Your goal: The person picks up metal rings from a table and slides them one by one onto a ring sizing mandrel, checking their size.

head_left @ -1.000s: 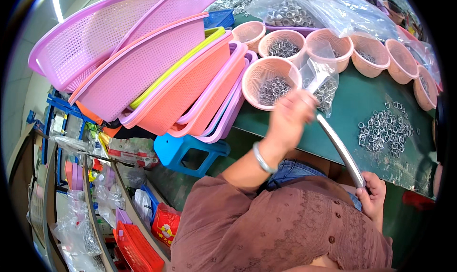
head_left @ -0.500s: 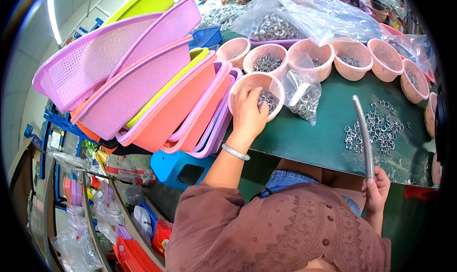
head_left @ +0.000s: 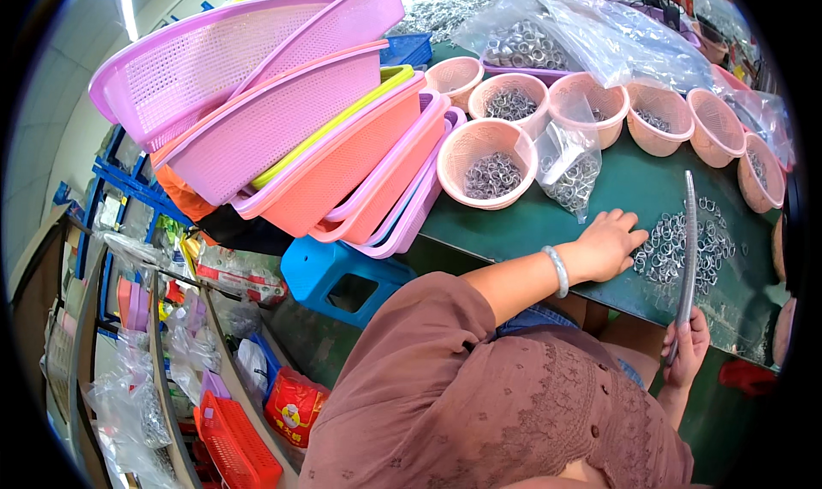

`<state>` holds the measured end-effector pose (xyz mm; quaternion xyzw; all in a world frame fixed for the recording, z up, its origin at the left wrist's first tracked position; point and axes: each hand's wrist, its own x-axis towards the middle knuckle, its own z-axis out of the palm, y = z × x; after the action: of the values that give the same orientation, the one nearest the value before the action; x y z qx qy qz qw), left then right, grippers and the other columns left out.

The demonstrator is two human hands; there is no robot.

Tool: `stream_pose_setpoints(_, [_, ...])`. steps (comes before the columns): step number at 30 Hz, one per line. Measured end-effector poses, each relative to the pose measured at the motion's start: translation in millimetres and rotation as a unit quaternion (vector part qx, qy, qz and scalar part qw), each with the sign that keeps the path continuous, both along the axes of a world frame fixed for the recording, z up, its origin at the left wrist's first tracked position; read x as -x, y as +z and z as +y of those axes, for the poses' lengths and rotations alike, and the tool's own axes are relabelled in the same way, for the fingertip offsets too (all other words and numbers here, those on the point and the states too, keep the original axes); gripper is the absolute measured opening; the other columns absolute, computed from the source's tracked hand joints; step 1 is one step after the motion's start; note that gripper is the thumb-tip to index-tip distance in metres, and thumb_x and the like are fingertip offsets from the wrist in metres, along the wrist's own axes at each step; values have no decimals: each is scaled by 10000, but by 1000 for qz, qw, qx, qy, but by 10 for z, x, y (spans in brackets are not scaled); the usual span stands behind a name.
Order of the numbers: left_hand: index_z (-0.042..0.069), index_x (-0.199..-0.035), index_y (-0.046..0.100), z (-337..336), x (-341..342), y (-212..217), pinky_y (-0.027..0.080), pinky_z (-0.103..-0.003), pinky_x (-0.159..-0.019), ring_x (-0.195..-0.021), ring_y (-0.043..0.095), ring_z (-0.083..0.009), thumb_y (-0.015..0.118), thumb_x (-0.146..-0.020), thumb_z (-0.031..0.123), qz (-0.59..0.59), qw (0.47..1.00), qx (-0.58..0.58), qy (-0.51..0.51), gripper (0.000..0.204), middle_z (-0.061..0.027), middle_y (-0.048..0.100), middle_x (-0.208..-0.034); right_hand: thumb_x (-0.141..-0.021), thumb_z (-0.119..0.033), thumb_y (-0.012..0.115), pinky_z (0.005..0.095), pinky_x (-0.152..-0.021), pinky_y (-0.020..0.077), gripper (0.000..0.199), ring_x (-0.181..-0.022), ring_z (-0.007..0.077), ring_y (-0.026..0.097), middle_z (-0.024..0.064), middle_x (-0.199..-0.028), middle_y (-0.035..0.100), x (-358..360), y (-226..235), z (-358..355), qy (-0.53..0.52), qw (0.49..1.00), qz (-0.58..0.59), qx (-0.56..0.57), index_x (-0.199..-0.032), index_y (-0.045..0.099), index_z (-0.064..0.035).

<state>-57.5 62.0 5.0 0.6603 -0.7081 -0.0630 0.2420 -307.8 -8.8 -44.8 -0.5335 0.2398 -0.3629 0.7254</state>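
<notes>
Now the left hand (head_left: pixel 610 245), loosely open (palm hidden, contents unclear), has been shifted from the pink basket (head_left: pixel 467 138) to beside the metal rings (head_left: pixel 664 251) on the table (head_left: pixel 514 232), seemingly within picking reach, while the curved rod (head_left: pixel 690 232) is gripped by the closed right hand (head_left: pixel 689 348).

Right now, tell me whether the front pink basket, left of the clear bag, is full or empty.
Neither: the pink basket holds metal rings low down, its wall bare above.

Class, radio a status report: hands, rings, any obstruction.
Left hand beside loose rings. Right hand gripping silver rod. Rod partly hides rings from view.
</notes>
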Motion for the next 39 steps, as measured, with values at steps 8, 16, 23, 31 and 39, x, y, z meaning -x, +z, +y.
stream_pose_setpoints(8, [43,-704,599,-378,27,-100,458,-431,-677,-756,553,-344,527,-661,80,-78,996,45,27,92,-173,571,-768,-826,-164,543,159,-373,319,340,-447,61,419,40,-617,493,19,41,29,-17,999,30,-20,-1090,462,35])
stream_pose_setpoints(16, [5,-993,550,-269,-279,-71,469,-301,-621,-664,577,-212,531,-728,23,72,995,0,71,266,-121,586,-776,-845,-138,550,172,-441,383,287,-551,70,493,47,-677,539,-16,233,52,22,997,-38,-61,-1062,501,42])
stream_pose_setpoints(23, [13,-1086,537,-202,-410,90,468,-350,-673,-731,571,-295,520,-719,10,112,989,-57,83,367,-163,570,-888,-856,-154,544,166,-423,353,270,-498,52,455,40,-643,534,-41,195,65,18,998,-46,-50,-1042,505,37])
stream_pose_setpoints(31, [-40,-902,578,-219,-332,-80,442,-282,-602,-631,538,-180,636,-757,136,-31,997,-26,65,235,-82,552,-706,-855,-152,545,165,-427,357,254,-481,51,446,30,-635,532,-69,225,60,13,998,-31,-47,-1029,513,29])
stream_pose_setpoints(39, [7,-1049,512,-133,-463,25,455,-255,-653,-718,527,-137,498,-882,104,827,560,-23,-45,194,-69,560,-867,-839,-141,566,146,-445,363,281,-548,17,463,-1,-691,537,-53,360,120,76,995,41,-43,-1050,519,38])
